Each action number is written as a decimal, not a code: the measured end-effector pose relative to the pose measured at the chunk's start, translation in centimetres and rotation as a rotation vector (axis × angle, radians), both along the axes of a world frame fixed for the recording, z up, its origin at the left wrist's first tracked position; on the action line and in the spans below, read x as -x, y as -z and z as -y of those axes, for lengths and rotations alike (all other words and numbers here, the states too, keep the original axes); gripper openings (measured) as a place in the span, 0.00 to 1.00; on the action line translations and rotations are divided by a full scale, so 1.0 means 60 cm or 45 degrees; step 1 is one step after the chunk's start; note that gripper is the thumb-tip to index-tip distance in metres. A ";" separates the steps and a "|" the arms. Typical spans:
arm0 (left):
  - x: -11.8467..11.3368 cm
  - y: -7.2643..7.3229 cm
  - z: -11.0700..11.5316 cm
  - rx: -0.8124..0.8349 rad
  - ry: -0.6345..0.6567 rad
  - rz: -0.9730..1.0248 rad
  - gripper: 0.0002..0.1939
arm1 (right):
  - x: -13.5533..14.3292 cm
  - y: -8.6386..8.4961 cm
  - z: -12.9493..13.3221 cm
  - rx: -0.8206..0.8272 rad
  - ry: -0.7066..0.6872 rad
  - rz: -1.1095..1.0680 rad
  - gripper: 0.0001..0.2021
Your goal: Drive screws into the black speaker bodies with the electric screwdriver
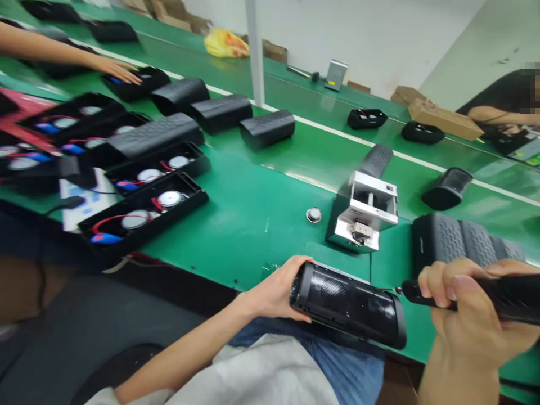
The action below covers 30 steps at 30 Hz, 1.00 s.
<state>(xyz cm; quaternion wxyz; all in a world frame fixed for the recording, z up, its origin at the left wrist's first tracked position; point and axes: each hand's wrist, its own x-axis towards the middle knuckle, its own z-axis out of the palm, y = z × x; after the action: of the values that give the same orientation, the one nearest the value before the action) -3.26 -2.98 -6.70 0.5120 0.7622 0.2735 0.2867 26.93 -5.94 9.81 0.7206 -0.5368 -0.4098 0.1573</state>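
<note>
A black speaker body (350, 304) with a glossy mesh face lies tilted at the near edge of the green table. My left hand (282, 289) grips its left end, thumb on top and fingers beneath. On the right, my right hand (468, 298) is wrapped round a black electric screwdriver (510, 295), held roughly level. The tool's tip points left and reaches the upper right end of the speaker body; whether it touches a screw is too small to tell. A silver screw dispenser (367, 208) stands just beyond the speaker body.
A small round metal dish (314, 215) sits left of the dispenser. Open black housings (143, 216) with wires crowd the left side. Dark textured covers (464, 242) stand at the right. Another person's hand (120, 70) touches a housing at the upper left; a person (498, 98) sits far right.
</note>
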 end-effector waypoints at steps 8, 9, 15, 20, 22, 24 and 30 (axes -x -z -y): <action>-0.005 0.019 -0.003 -0.094 0.006 0.065 0.66 | 0.004 0.008 -0.003 0.016 -0.042 0.012 0.18; -0.005 0.018 -0.003 -0.094 0.004 0.065 0.65 | 0.002 0.007 -0.007 -0.003 -0.101 -0.006 0.18; -0.002 0.005 -0.001 -0.080 -0.019 -0.015 0.60 | -0.039 -0.031 -0.036 -0.040 -0.378 -0.016 0.23; 0.001 0.006 -0.005 -0.096 -0.017 -0.056 0.59 | -0.028 -0.081 -0.080 -0.558 -0.339 0.157 0.18; 0.001 0.004 -0.004 -0.111 -0.020 -0.057 0.59 | -0.009 -0.083 -0.113 -0.701 -0.292 0.219 0.14; 0.001 0.001 -0.002 -0.115 -0.033 -0.061 0.59 | 0.007 -0.073 -0.148 -0.700 -0.276 0.244 0.12; 0.001 0.000 -0.004 -0.081 -0.072 -0.097 0.58 | 0.014 -0.034 -0.206 -0.558 -0.194 0.193 0.17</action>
<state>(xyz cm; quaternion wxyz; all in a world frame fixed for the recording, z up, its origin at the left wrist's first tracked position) -3.34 -2.75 -6.67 0.4683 0.7804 0.3050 0.2805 26.06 6.45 11.83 0.7731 -0.3456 -0.5262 0.0778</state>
